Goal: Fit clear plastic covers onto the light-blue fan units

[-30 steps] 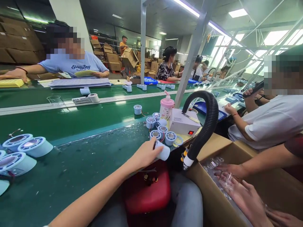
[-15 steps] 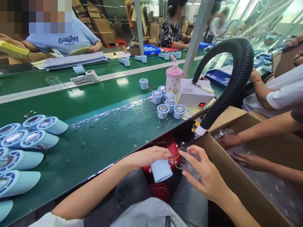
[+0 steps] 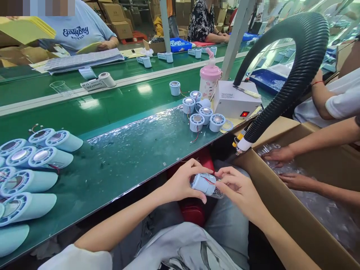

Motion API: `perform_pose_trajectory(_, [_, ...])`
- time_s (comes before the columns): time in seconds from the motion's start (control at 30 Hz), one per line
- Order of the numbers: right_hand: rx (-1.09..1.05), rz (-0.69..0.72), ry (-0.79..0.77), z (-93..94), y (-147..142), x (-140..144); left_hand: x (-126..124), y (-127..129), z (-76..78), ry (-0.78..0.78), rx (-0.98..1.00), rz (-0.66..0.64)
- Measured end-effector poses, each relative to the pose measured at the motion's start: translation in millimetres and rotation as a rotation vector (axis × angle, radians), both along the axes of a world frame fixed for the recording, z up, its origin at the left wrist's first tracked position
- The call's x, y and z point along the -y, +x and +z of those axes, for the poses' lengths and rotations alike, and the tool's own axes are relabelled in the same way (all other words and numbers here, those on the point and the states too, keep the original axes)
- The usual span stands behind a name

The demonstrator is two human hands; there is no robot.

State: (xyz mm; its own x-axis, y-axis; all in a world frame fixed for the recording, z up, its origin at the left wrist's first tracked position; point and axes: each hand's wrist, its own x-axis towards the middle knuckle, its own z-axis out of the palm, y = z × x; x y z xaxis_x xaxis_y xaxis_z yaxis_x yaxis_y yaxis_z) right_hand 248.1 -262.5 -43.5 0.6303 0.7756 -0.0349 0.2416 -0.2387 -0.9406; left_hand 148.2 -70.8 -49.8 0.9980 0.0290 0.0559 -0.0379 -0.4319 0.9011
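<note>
Above my lap, my left hand (image 3: pixel 181 183) is closed around a short light-blue plastic cylinder (image 3: pixel 201 183), thumb below and fingers above. Thin red wires (image 3: pixel 208 180) run along its side toward the right end. My right hand (image 3: pixel 239 189) is at that end, fingertips bent together in a pinch. A clear ribbed plastic cover (image 3: pixel 218 194) shows under these fingertips, close against the cylinder. Exactly how the fingertips grip the cover and the wire ends is partly hidden.
Several blue cylinders (image 3: pixel 197 122) stand on the green bench (image 3: pixel 126 165); more angled ones (image 3: pixel 42 180) lie left. A white box (image 3: pixel 234 99), pink-lidded cup (image 3: pixel 210 80) and black hose (image 3: pixel 306 71) stand beyond. Another person's hands (image 3: pixel 295 180) reach into a carton (image 3: pixel 270 202) at right.
The cylinder has turned from slanting downward to lying sideways, its wires now along its side. My right hand has moved in against its end, fingers drawn together. The view has shifted slightly.
</note>
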Motion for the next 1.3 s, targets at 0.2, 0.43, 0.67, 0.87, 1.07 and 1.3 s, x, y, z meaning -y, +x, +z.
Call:
perform_pose_trajectory(0.2, [-0.317, -0.156, 0.104, -0.9, 8.4, -3.3, 3.5, -4.0, -4.2, -0.335, -0.087, -0.13])
perform_pose_trajectory(0.43, [-0.087, 0.093, 0.166, -3.2, 9.0, 11.0, 11.3, -9.6, -2.7, -0.761, -0.204, 0.007])
perform_pose_trajectory(0.67, [0.283, 0.195, 0.086, 0.8, 3.3, 25.9, 12.0, -12.6, 5.2, -0.905, -0.331, -0.085])
perform_pose_trajectory(0.87, [0.062, 0.191, 0.095, -1.8, 3.2, 30.1, 6.6, -16.0, 12.8, -0.721, -0.223, -0.147])
perform_pose_trajectory(1.07, [-0.113, 0.211, 0.137, 3.1, 1.8, 31.0, 5.3, -18.7, 21.0, -0.561, -0.144, -0.186])
perform_pose_trajectory(1.3, [-0.341, 0.186, 0.144, 5.1, 0.9, 29.7, 6.1, -19.9, 23.7, -0.465, -0.117, -0.179])
